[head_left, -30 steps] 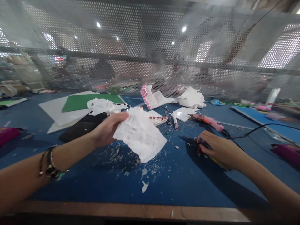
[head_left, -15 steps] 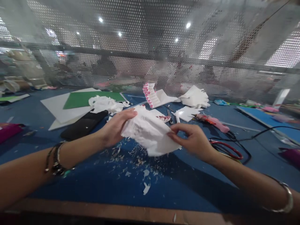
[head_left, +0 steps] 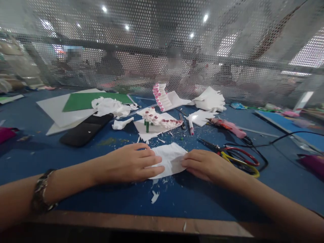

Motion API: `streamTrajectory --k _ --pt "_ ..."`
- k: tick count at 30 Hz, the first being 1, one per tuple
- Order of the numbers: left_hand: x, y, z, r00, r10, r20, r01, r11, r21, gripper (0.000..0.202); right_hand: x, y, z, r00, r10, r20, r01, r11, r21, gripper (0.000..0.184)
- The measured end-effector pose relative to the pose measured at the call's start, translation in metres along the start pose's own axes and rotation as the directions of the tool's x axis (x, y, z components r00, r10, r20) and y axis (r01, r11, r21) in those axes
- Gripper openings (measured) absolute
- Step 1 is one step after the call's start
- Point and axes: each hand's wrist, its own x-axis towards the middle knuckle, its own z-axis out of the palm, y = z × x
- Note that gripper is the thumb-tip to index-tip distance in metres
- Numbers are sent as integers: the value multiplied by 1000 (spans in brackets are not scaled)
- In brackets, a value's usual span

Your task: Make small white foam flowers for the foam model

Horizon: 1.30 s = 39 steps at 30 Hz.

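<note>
A crumpled white sheet of tissue paper [head_left: 172, 160] lies low over the blue table in front of me. My left hand [head_left: 134, 162] rests palm down on its left side, the fingers stretched out and a little apart. At the sheet's right edge, my right hand [head_left: 202, 164] has its fingers closed together on the paper; the thumb is hidden. Just behind the sheet stands a white craft piece with dark red spots and green legs [head_left: 162, 118], set on a white card [head_left: 145, 135].
Scissors with red and yellow handles [head_left: 240, 158] lie beside my right hand, near a pink glue gun [head_left: 227, 127] and its cable. A black case [head_left: 87, 130], green sheet [head_left: 83, 102], crumpled paper [head_left: 111, 106] and stacked white paper [head_left: 209, 99] sit farther back. Paper scraps [head_left: 155, 196] litter the front.
Both hands have lowered the tissue paper toward the table. My left hand has gone from gripping its edge to lying flat on it. The spotted craft piece and scissors are now uncovered.
</note>
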Motion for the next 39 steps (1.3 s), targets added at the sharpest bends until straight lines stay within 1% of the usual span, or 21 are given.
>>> streamTrajectory --k 2,4,6,9,11,13,16,18,21,25,30,35,37,39 --pt "3 1 4 999 -20 49 25 995 -100 21 0 5 -1 998 55 23 -58 986 156 17" --pt "3 1 8 995 -49 83 62 986 -153 18 2 10 -2 996 78 31 -83 958 273 16" --pt "1 2 11 993 -91 73 104 976 -191 17 4 14 -2 995 89 36 -96 930 354 16" --pt "-2 1 13 988 -152 29 154 950 -272 21 7 19 -4 995 93 44 -103 903 418 14" --pt "-4 0 14 981 -190 41 192 918 -347 22 9 22 -5 993 100 64 -117 906 407 16" --pt "-6 -2 15 968 -239 74 247 865 -436 21 11 24 -7 989 110 97 -138 922 363 19" --pt "-8 -3 17 929 -352 112 354 762 -542 18 15 27 -7 985 123 119 -158 919 361 21" --pt "-9 -3 18 892 -428 148 433 709 -557 19 17 28 -6 982 149 113 -183 890 417 21" --pt "-8 1 19 846 -501 184 516 680 -521 20 19 28 -2 972 210 105 -235 854 465 21" --pt "-7 4 21 796 -566 215 586 628 -512 16 19 27 2 963 252 91 -267 870 414 24" --pt "-3 2 22 780 -568 262 598 555 -578 20 20 26 6 961 270 67 -277 904 326 27" --pt "0 1 21 759 -562 329 622 477 -621 19 20 25 7 954 287 82 -299 914 273 26" --pt "0 1 20 757 -563 330 624 474 -622 19 19 25 8 954 289 86 -301 915 269 26" --pt "-1 1 20 767 -557 320 616 496 -612 18 18 26 7 950 300 83 -311 906 285 22"
